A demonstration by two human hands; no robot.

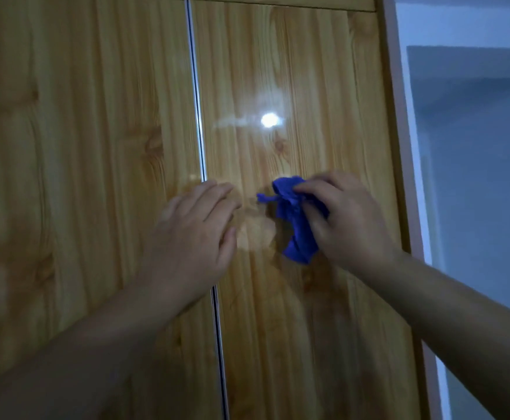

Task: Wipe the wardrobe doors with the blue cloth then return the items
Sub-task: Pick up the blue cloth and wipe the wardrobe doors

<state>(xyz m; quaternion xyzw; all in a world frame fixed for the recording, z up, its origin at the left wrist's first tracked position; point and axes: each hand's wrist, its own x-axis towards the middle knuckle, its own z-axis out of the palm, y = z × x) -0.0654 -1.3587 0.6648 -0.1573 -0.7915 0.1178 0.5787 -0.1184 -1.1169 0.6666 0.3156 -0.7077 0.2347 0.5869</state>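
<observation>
Both my arms are in view, bare, extended forward from the bottom corners of the head view. Left forearm (pixel 111 328) runs in from lower left. Left hand (pixel 196 228) has its back to the camera, fingers straight and close together, pointing up and right, thumb alongside, holding nothing. Right forearm (pixel 447 304) runs in from lower right. Right hand (pixel 347 219) has its back to the camera, fingers curled toward the left, gripping the bunched blue cloth (pixel 293 219), which sticks out past the fingers. The hands are about level, near each other, not touching. Outlines are slightly blurred.
</observation>
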